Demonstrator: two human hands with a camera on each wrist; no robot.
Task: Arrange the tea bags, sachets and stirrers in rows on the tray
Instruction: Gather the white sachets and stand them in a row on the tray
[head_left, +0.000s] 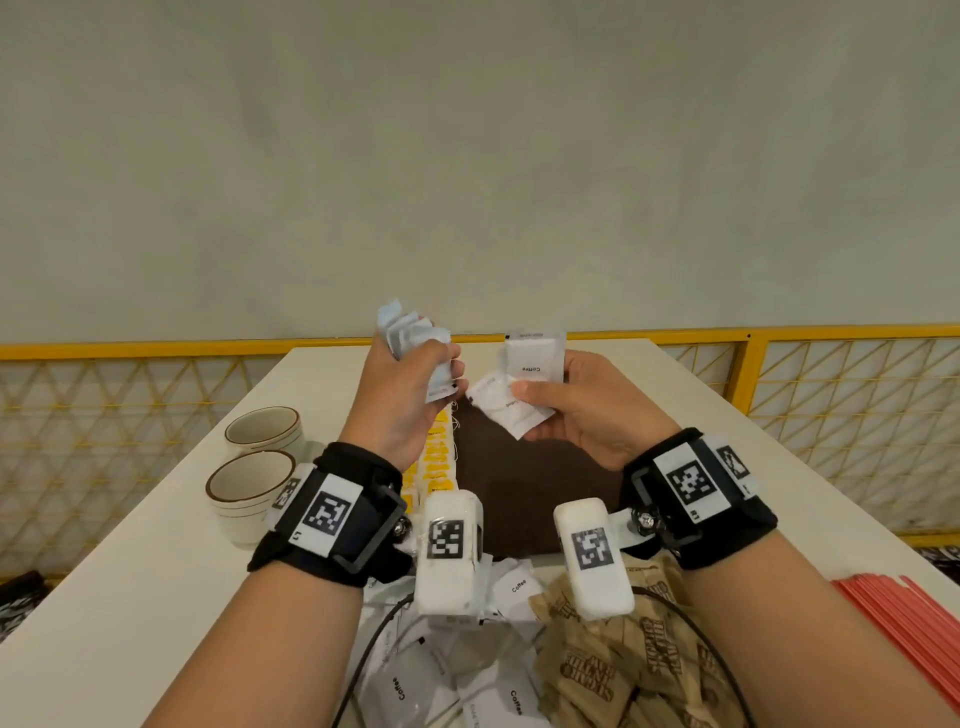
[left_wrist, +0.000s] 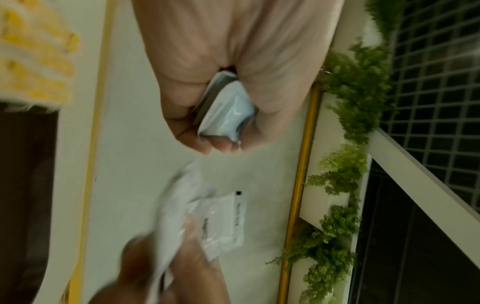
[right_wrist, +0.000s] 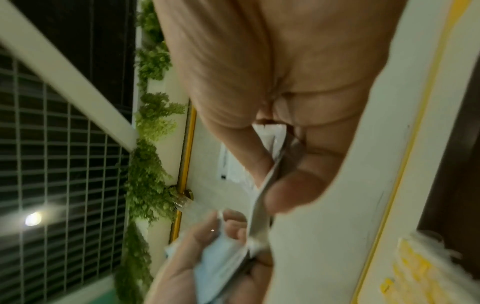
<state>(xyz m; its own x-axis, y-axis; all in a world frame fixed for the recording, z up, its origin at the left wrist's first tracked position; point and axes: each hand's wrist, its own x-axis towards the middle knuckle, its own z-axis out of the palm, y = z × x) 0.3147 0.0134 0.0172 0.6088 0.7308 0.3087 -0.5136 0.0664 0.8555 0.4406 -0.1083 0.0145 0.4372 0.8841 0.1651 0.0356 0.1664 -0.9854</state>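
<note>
My left hand (head_left: 415, 374) grips a bunch of pale blue sachets (head_left: 410, 332) in a fist above the dark brown tray (head_left: 519, 493). In the left wrist view the blue sachets (left_wrist: 228, 111) stick out between the curled fingers. My right hand (head_left: 566, 400) pinches white coffee sachets (head_left: 530, 364) between thumb and fingers, close beside the left hand. A row of yellow tea bags (head_left: 436, 467) lies along the tray's left side. Both hands hover above the tray's far part.
Two cream cups (head_left: 254, 483) stand on the white table (head_left: 130, 571) at the left. Loose white coffee sachets (head_left: 415, 686) and brown sugar sachets (head_left: 634, 670) are piled at the near edge. Red stirrers (head_left: 904, 618) lie at the right. A yellow railing (head_left: 779, 335) borders the far side.
</note>
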